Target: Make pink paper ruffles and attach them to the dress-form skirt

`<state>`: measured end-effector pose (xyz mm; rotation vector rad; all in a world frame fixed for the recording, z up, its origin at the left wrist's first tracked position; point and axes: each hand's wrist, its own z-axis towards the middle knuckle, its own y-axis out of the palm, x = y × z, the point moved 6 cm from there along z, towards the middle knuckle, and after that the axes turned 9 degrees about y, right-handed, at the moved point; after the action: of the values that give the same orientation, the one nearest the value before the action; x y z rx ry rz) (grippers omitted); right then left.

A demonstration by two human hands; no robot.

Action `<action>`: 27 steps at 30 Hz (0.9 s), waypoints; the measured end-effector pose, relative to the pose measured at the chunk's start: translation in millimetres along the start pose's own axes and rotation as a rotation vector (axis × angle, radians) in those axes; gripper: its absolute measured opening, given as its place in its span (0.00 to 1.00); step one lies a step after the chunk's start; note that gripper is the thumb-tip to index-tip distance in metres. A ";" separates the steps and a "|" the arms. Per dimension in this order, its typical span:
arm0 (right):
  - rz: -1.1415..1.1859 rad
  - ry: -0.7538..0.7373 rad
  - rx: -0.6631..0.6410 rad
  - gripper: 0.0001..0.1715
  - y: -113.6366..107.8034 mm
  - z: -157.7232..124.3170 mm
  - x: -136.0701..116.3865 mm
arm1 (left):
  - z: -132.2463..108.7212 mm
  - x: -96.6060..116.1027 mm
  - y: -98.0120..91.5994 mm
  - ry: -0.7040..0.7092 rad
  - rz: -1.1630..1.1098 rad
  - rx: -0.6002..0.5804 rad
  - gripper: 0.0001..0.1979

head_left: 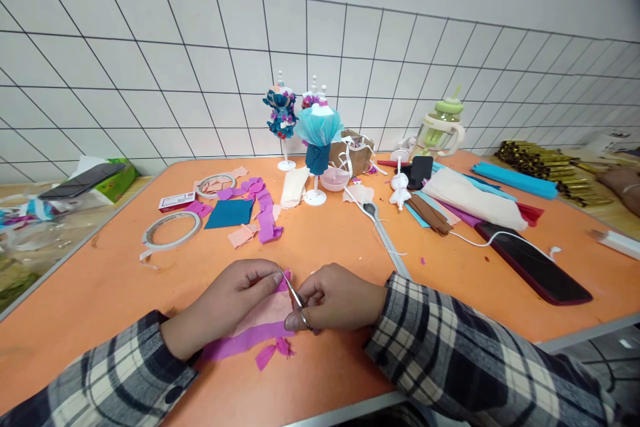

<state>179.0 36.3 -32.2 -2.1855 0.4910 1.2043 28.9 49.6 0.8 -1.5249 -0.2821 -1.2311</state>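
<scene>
My left hand (227,300) pinches the top of a pink and magenta crepe paper piece (260,327) lying on the orange table (125,280). My right hand (340,297) is closed around small metal scissors (296,297), whose blades point up toward my left fingertips. A magenta scrap (274,350) lies just below the paper. Both sleeves are plaid.
Tape rolls (170,230), blue and purple paper pieces (245,210), two small paper-dressed mannequin stands (300,127), a green-lidded bottle (443,127), a dark phone on a cable (535,267), paper rolls and gold sticks (550,167) fill the table's far half. Someone else's hand (623,187) rests at right.
</scene>
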 end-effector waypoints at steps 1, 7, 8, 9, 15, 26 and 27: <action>0.004 0.010 0.000 0.26 0.1 0.0 0.5 | 0.3 0.2 0.0 0.000 -0.002 -0.001 0.20; 0.022 0.012 -0.002 0.26 -0.4 -1.4 -0.2 | 0.8 1.9 0.7 -0.001 -0.031 -0.006 0.19; 0.027 0.006 -0.006 0.26 -0.2 -1.5 -0.7 | 0.8 2.6 0.8 0.001 -0.036 -0.007 0.19; 0.034 0.003 -0.011 0.25 0.0 -1.5 -1.0 | 0.9 3.2 0.9 0.002 -0.041 -0.006 0.19; 0.032 0.010 -0.002 0.25 -0.2 -1.3 -1.1 | 1.2 3.8 1.0 -0.001 -0.052 0.001 0.18; 0.041 0.018 0.000 0.24 0.3 0.8 3.0 | 2.4 1.4 2.2 -0.024 -0.030 -0.019 0.20; 0.029 0.013 0.002 0.24 0.1 0.6 2.4 | 2.4 0.9 2.4 -0.027 -0.031 -0.021 0.20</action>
<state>179.8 36.6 -34.6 -2.1923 0.5308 1.2048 32.3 50.4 0.5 -1.5616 -0.3122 -1.2417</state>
